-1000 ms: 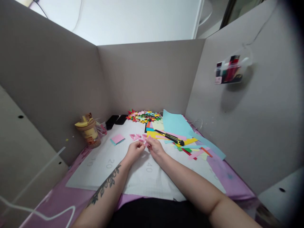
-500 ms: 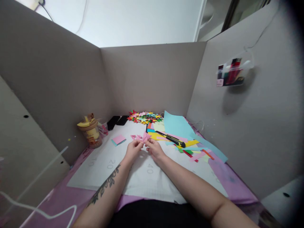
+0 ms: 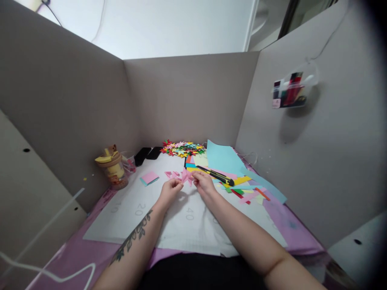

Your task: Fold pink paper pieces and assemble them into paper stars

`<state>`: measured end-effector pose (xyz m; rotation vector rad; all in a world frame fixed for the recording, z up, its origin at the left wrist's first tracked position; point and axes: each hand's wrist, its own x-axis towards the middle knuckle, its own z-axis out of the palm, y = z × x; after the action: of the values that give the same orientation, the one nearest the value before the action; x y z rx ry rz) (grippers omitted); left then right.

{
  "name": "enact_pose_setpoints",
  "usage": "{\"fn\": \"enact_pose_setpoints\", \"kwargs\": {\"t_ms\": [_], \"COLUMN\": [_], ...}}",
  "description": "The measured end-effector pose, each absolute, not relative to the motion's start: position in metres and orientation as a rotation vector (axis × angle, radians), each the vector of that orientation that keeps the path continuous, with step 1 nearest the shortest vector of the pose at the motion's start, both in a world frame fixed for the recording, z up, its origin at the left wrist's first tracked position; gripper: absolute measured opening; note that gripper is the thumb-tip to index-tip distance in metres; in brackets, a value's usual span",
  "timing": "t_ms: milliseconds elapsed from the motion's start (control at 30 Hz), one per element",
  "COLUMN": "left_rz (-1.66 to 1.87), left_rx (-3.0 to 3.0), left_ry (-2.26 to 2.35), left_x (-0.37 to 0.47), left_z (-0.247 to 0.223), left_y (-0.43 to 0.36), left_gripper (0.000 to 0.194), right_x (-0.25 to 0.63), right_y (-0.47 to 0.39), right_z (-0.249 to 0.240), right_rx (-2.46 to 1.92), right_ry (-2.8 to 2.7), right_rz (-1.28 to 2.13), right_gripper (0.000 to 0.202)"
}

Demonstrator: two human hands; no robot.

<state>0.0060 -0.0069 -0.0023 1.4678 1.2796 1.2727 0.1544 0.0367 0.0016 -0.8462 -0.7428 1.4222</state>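
Between my two hands is a pink folded paper star (image 3: 186, 175) with several points. My left hand (image 3: 171, 190) pinches its lower left side, thumb and finger pressed together. At its right edge, my right hand (image 3: 203, 183) has its fingers closed on a point of the star. Just behind my left hand lie small pink folded paper pieces (image 3: 171, 174). A stack of pink and blue paper squares (image 3: 149, 178) rests to the left. Right of my right hand, a yellow and black utility knife (image 3: 219, 176) lies on paper strips.
Many colourful folded stars (image 3: 183, 149) are heaped at the back. Light blue sheets (image 3: 225, 157) and loose paper strips (image 3: 249, 195) spread over the right side. Two black phones (image 3: 148, 154) and a yellow-topped cup (image 3: 114, 169) stand at the left. Grey panels (image 3: 187, 96) enclose the table.
My right hand has moved a little to the right, away from my left hand, and more of the pink star shows between them. The whole view has shifted slightly.
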Motion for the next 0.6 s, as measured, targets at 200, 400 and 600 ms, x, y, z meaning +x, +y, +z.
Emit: {"fn": "enact_pose_setpoints", "kwargs": {"t_ms": [200, 400, 600], "left_rz": [1.347, 1.275, 1.405], "left_rx": [1.388, 1.521, 1.41], "left_ry": [1.323, 1.218, 1.176], "left_x": [0.005, 0.008, 0.007], "left_z": [-0.003, -0.008, -0.012], "left_y": [-0.004, -0.007, -0.001], "left_gripper": [0.022, 0.016, 0.028], "right_x": [0.14, 0.129, 0.144], "right_y": [0.026, 0.02, 0.028], "right_z": [-0.008, -0.015, -0.011], "right_rx": [-0.795, -0.851, -0.912], "right_ry": [-0.876, -1.067, -1.198], "right_rz": [1.41, 1.37, 1.327], "right_gripper": [0.028, 0.026, 0.012]}}
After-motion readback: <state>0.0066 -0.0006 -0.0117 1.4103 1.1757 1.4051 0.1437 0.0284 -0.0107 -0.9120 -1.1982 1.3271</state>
